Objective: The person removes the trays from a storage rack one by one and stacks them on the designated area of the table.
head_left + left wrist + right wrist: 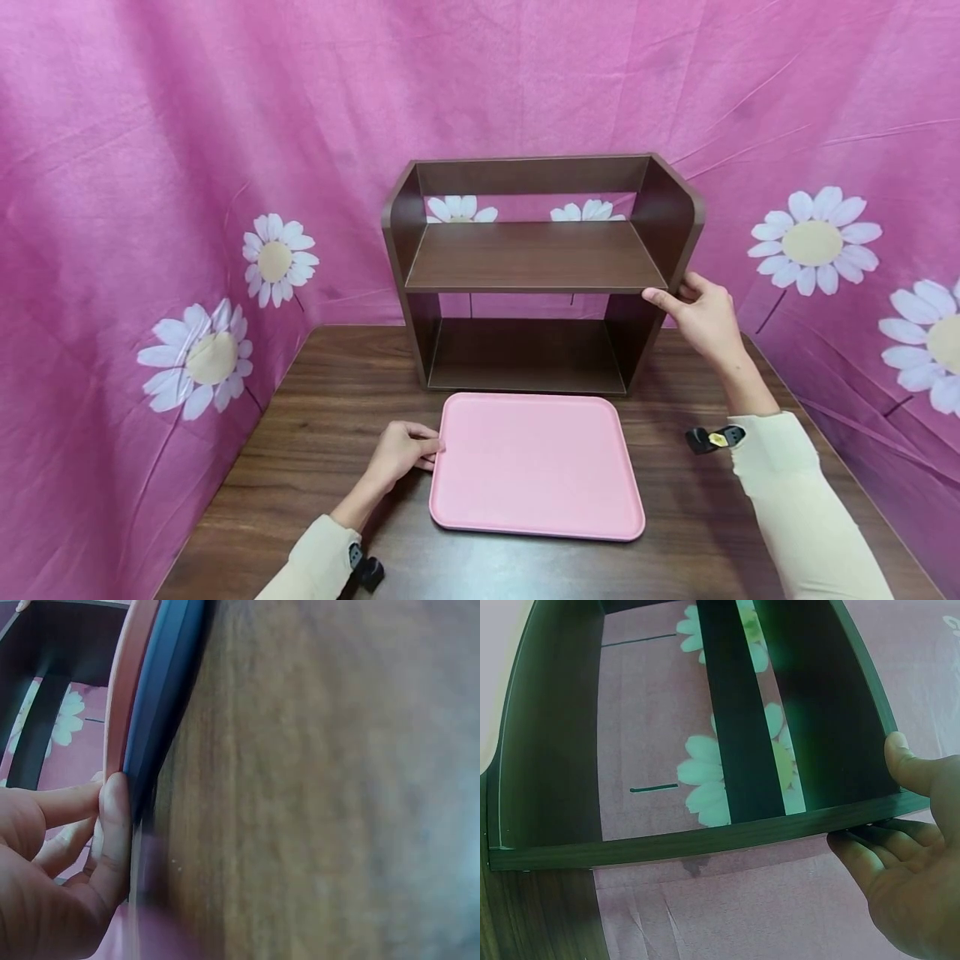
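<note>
A pink rectangular tray (536, 467) lies flat on the table in front of a dark brown two-tier shelf (536, 257). My left hand (401, 452) pinches the tray's left rim between thumb and fingers. In the left wrist view, blue layers (160, 690) show right under the pink tray (129, 690), apparently other trays stacked below it. My right hand (703, 317) grips the shelf's right side panel at the height of the middle board. In the right wrist view, the thumb of the right hand (922, 847) rests on the front edge, with the fingers behind the panel.
The brown wooden table (315, 433) carries the shelf near its back edge. A pink curtain (517, 83) with white daisies hangs behind and at both sides. The shelf's back is partly open, with the curtain showing through.
</note>
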The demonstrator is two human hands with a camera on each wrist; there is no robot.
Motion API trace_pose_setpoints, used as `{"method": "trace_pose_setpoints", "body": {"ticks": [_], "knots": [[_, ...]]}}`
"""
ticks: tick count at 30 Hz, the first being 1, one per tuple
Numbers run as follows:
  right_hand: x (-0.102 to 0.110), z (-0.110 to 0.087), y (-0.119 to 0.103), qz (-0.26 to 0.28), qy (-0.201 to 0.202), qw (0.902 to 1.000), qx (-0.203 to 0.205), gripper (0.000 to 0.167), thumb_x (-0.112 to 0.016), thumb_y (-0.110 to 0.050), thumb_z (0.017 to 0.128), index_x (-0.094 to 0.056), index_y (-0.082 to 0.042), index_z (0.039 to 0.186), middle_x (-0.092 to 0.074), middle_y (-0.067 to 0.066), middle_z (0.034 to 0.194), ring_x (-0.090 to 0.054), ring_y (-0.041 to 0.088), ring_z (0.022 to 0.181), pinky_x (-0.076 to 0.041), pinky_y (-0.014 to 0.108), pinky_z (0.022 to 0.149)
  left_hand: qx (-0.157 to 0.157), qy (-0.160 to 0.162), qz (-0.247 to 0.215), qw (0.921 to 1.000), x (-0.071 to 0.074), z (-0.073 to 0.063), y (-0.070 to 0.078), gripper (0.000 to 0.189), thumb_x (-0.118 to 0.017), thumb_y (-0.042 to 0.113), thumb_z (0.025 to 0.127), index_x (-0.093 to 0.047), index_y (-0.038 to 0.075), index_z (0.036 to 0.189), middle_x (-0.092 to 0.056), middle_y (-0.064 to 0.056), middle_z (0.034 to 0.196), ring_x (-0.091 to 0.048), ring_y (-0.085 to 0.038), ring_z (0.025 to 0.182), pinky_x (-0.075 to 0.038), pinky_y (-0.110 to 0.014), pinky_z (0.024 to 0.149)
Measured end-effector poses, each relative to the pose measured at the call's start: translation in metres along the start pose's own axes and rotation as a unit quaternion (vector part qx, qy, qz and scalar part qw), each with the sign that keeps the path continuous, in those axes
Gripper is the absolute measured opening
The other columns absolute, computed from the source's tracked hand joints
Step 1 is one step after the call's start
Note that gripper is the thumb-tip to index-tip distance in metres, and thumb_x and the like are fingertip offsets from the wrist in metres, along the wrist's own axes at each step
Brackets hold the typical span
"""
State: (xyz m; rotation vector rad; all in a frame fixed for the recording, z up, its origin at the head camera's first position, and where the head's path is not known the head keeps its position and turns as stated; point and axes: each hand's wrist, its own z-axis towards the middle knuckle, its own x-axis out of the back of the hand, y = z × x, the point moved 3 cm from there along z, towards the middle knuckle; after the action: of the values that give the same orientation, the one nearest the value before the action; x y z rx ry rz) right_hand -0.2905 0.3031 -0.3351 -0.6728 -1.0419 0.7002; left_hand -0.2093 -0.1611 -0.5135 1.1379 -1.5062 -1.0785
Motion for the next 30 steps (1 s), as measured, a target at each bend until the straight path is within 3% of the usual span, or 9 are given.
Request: {"method": "trace_pose_setpoints", "body": {"ticks": [8,18,26,30], "knots": [[0.0003,0.0006,-0.0006,0.0,-0.001,1.0,-0.003,0.052,-0.081,-0.048,0.094,-0.07,-0.007,0.124,-0.064,-0.043,0.083,-0.057,-0.009,0.082,-0.045,0.01,0.068,0.015,-0.005,-0.01,0.9998,-0.0002,0.0023,-0.0024,0.016,-0.073,-0.006,0.093,-0.07,-0.018,0.103,-0.077,-0.01,0.079,-0.071,-0.011,0.064,-0.067,-0.031,0.065],[0.0003,0.0001,0.0017,0.005,-0.001,1.0,-0.006,0.049,-0.081,-0.047,0.094,-0.068,-0.008,0.121,-0.06,-0.047,0.075,-0.054,-0.006,0.079,-0.044,0.014,0.065,0.014,-0.007,-0.001,0.9999,0.0002,0.0028,-0.0036,0.018,-0.072,-0.002,0.092,-0.071,-0.016,0.103,-0.075,-0.007,0.078,-0.07,-0.012,0.065,-0.067,-0.031,0.064],[0.0019,-0.0009,0.0053,0.004,0.004,0.9999,-0.01,0.051,-0.081,-0.048,0.093,-0.069,-0.011,0.127,-0.06,-0.048,0.082,-0.056,-0.009,0.083,-0.045,0.009,0.069,0.021,-0.009,0.018,0.9996,0.0013,0.0028,-0.0013,0.018,-0.071,0.002,0.091,-0.073,-0.013,0.102,-0.074,-0.006,0.078,-0.069,-0.013,0.065,-0.064,-0.029,0.061],[0.0028,-0.0038,0.0035,-0.012,0.015,0.9998,0.004,0.05,-0.08,-0.048,0.094,-0.07,-0.008,0.123,-0.063,-0.042,0.08,-0.055,-0.007,0.076,-0.044,0.013,0.062,0.017,-0.011,0.016,0.9997,0.0049,0.0039,0.0002,0.021,-0.072,0.003,0.092,-0.072,-0.013,0.104,-0.074,-0.006,0.08,-0.068,-0.014,0.066,-0.064,-0.03,0.061]]}}
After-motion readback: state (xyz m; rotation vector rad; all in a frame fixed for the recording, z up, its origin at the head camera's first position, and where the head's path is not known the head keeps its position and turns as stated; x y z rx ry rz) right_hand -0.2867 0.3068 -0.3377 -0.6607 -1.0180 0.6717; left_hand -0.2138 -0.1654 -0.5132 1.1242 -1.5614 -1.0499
